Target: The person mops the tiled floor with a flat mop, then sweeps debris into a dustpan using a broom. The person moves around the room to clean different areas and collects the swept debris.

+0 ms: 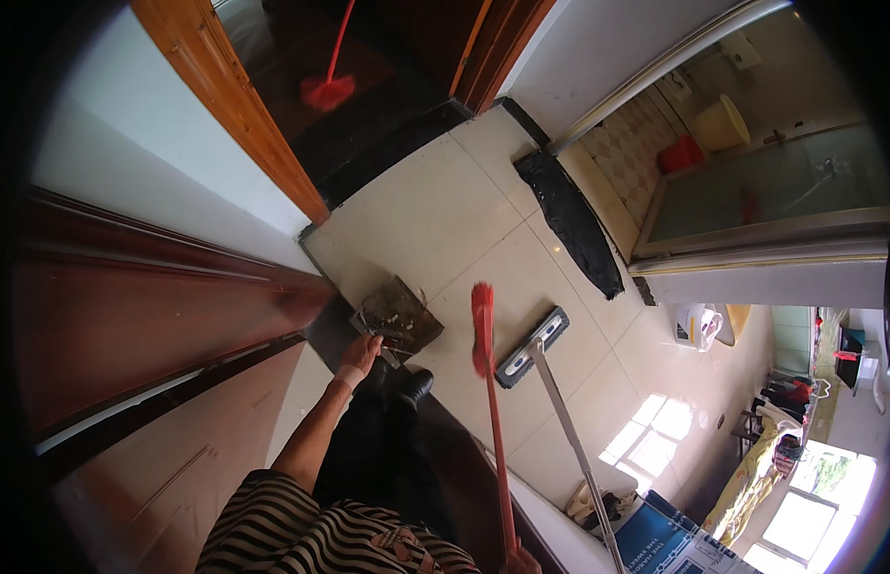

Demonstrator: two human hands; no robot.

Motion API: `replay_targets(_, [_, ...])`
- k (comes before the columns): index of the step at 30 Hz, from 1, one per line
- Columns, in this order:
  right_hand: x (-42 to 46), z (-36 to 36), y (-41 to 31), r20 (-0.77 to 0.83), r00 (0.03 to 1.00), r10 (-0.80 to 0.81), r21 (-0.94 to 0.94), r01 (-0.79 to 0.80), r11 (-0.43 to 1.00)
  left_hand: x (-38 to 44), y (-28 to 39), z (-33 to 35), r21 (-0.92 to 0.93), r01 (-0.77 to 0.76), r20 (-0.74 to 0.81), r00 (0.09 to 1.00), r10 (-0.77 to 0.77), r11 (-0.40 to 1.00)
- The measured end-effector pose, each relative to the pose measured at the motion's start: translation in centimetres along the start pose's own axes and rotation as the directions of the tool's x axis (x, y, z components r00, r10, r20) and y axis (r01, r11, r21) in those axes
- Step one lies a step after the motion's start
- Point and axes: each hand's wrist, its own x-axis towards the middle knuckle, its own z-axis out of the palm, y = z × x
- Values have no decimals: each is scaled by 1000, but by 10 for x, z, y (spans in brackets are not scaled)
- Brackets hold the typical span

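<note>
My left hand [361,354] is closed on the handle of a metal dustpan [410,316], whose pan holds bits of debris above the tiled floor. At the bottom edge, my right hand [522,561] grips the red stick of a broom [483,323] with red bristles. To the right of this broom, a flat mop [534,347] with a grey pole rests its head on the tiles. Nothing shows holding the mop's pole in view. My black shoes are just below the dustpan.
A black cloth [574,222] lies along the sill of the sliding glass door. Beyond the dark doorway threshold stands another red broom [327,92]. A white bucket [697,327] is at the right. Shoes [595,505] and a blue printed box [656,534] sit at the lower right.
</note>
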Motion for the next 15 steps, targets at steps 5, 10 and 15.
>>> replay_targets(5, [63,29,-37,-189,969,-160,-220,117,968,-1,-6,8,5,18,42,999,-18,1000])
replay_targets(10, [205,55,-21,56,576,-816,-788,528,319,-6,-13,10,-8,-2,27,1000,2,1000])
replay_targets(15, [143,88,-20,50,966,-254,-356,255,899,-8,-16,11,7,19,-12,1000,-19,1000])
